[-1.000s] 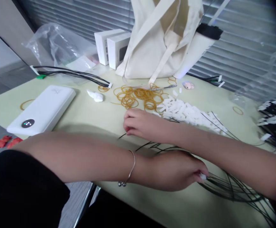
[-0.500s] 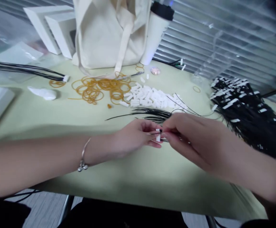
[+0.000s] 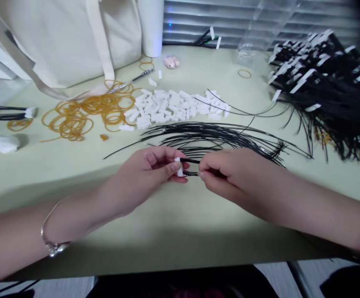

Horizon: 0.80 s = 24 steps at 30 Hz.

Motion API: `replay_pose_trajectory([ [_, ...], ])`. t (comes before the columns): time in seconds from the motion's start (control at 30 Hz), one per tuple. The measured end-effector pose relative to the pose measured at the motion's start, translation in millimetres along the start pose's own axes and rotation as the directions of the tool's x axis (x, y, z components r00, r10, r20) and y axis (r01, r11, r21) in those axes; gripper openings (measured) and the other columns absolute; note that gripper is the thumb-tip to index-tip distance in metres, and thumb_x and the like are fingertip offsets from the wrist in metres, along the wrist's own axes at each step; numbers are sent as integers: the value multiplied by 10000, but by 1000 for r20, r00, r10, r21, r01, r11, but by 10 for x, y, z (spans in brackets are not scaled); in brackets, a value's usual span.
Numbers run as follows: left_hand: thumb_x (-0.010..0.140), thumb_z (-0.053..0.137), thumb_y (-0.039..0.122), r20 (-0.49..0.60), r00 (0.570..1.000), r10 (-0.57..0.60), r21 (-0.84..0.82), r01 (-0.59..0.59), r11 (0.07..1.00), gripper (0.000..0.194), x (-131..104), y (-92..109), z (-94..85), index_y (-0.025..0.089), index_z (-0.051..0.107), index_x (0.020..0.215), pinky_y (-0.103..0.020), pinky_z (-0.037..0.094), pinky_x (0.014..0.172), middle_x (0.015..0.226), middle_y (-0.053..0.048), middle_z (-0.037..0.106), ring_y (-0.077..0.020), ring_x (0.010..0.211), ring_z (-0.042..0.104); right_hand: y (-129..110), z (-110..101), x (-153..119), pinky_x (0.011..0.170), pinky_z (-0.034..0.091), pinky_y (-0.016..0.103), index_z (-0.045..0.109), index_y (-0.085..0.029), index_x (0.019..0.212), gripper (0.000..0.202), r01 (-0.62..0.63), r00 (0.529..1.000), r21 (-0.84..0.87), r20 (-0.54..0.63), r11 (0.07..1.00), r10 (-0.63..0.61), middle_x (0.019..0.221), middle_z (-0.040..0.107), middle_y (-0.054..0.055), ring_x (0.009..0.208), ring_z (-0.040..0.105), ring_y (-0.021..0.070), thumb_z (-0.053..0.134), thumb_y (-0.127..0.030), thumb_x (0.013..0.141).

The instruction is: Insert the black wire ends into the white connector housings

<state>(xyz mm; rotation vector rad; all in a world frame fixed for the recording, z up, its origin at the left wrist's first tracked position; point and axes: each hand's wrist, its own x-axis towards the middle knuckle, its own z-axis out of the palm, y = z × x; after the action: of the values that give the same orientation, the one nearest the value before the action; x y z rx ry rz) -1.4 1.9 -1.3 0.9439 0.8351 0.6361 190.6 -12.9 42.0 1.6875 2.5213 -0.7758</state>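
Note:
Between thumb and fingers, my left hand (image 3: 155,167) pinches a small white plastic connector (image 3: 179,167). Black wires (image 3: 190,161) run out of its right side in an upper and a lower group. My right hand (image 3: 226,171) is closed on these wires a short way from the connector; its fingertips hide where they continue. Just behind both hands lies a loose bundle of black wires (image 3: 217,133). A pile of white connectors (image 3: 170,105) lies beyond that bundle.
Tangled yellow rubber bands (image 3: 74,118) and a pen (image 3: 133,80) lie left of the pile. Behind stand a cream cloth bag (image 3: 74,37) and a white cup (image 3: 151,29). A heap of black wires with white connectors (image 3: 325,95) fills the right side of the table (image 3: 180,236).
The camera view has shifted right and down. My right hand has slid away from the connector along the wires, so a stretch of black wire now shows between the hands.

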Motion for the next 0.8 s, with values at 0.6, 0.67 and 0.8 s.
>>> replay_pose_trajectory([
  [0.6,844,520,131,-28,997,65,202,-58,978,62,-49,0,91,116,566,883,-199,500,702,793,-8,602,-79,731,590,-56,-33,-18,517,248,209,585,-193,683,241,66,997,22,45,998,-67,614,556,-42,543,425,46,438,-289,847],
  [0.67,846,515,154,14,992,126,323,-124,938,85,-80,-14,82,134,578,901,-221,483,711,807,-7,593,-93,747,584,-37,-161,21,570,316,195,624,-216,774,200,123,987,12,-102,992,-121,737,611,-36,645,503,54,480,-333,850],
  [0.8,833,532,193,60,974,221,551,-216,806,140,-124,-34,44,171,619,939,-249,453,710,882,-23,605,-124,790,558,-84,-301,407,694,363,206,628,-191,836,141,244,888,-117,-372,963,-271,871,624,4,790,532,85,511,-269,835],
])
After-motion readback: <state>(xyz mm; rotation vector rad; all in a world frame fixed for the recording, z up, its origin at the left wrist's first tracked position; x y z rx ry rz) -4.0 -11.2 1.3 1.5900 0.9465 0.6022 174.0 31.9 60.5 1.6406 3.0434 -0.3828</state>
